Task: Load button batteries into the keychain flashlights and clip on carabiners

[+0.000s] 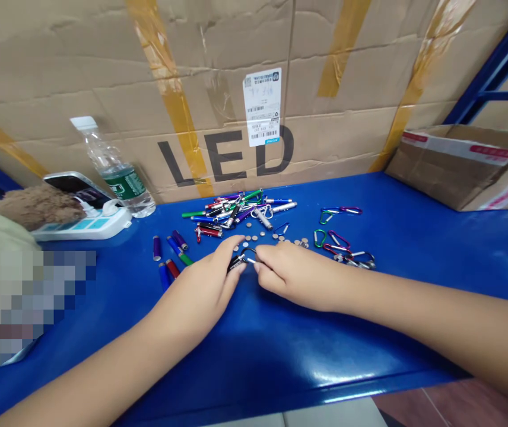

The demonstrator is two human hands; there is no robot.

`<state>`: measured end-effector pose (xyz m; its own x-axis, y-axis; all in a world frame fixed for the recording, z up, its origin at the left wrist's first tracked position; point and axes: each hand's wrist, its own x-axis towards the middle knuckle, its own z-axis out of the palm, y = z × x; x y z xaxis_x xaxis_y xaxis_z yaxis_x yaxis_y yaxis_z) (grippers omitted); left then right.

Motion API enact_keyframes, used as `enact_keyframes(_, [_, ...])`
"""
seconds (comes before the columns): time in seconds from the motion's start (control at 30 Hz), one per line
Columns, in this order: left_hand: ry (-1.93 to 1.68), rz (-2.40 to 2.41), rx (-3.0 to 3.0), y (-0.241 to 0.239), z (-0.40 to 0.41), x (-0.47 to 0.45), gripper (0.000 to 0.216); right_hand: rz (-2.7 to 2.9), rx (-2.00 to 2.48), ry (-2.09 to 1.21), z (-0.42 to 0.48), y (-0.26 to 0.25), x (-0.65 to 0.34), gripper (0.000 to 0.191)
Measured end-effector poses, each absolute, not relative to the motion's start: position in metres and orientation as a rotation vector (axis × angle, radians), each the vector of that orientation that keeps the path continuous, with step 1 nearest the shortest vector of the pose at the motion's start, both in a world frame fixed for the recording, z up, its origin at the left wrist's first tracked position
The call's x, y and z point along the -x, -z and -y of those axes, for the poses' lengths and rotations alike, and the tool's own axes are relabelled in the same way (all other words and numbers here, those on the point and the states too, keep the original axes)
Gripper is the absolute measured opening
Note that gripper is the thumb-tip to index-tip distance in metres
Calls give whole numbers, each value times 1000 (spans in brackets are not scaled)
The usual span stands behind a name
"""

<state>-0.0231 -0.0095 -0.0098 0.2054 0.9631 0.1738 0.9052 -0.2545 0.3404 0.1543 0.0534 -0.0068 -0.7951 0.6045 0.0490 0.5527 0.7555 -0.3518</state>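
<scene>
My left hand (212, 279) and my right hand (294, 273) meet at the middle of the blue table (281, 338). Both pinch a small black keychain flashlight with a carabiner clip (241, 259) between their fingertips. Just behind the hands lies a pile of small coloured keychain flashlights (236, 212). A row of small round button cells (276, 238) runs in front of that pile. Loose coloured carabiners (340, 240) lie to the right of my right hand. A few separate flashlight tubes (171, 255) lie left of my left hand.
A plastic water bottle (114, 169) and a white power strip (87, 225) with a phone (73, 182) sit at the back left. A large cardboard box marked LED (236, 89) forms the back wall. A smaller carton (463, 166) stands at the back right.
</scene>
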Motion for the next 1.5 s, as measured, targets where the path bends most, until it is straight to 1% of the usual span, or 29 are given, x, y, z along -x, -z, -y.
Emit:
enact_keyframes(0.1, [-455, -1604, -2437, 2, -1, 33, 44, 2703, 897, -670, -64, 6, -162, 20])
enact_keyframes(0.2, [-375, -1604, -2473, -11, -24, 41, 41, 2524, 1037, -745, -82, -1, -176, 19])
enact_keyframes(0.27, [-320, -1725, -2487, -18, -49, 42, 41, 2411, 1159, -656, -96, -7, -188, 21])
enact_keyframes(0.37, [-208, -1784, -2537, -23, -95, 41, 39, 2321, 1293, -495, -116, -12, -204, 21])
enact_keyframes(0.47, [-184, -1811, -2608, -21, -139, 41, 37, 2349, 1396, -417, -129, -12, -214, 21])
enact_keyframes(0.57, [-137, -1884, -2568, -20, -163, 46, 37, 2422, 1412, -335, -134, -10, -217, 19])
enact_keyframes(0.67, [-19, -1844, -2678, -25, -157, 56, 33, 2477, 1411, -270, -134, -9, -218, 19])
enact_keyframes(0.8, [195, -1715, -2711, -34, -120, 71, 23, 2536, 1396, -207, -130, -11, -216, 21])
enact_keyframes(1.0, [316, -1608, -2693, -22, -81, 78, 21, 2682, 1276, -182, -117, -10, -207, 26])
enact_keyframes(1.23, [161, -1726, -2746, -17, -88, 93, 28, 2733, 1224, -156, -107, -9, -200, 27])
enact_keyframes(1.43, [410, -1743, -2772, -18, -106, 97, 24, 2732, 1274, -167, -110, -10, -201, 27])
enact_keyframes(1.5, [421, -1770, -2775, -27, -105, 92, 24, 2724, 1276, -174, -111, -11, -202, 28])
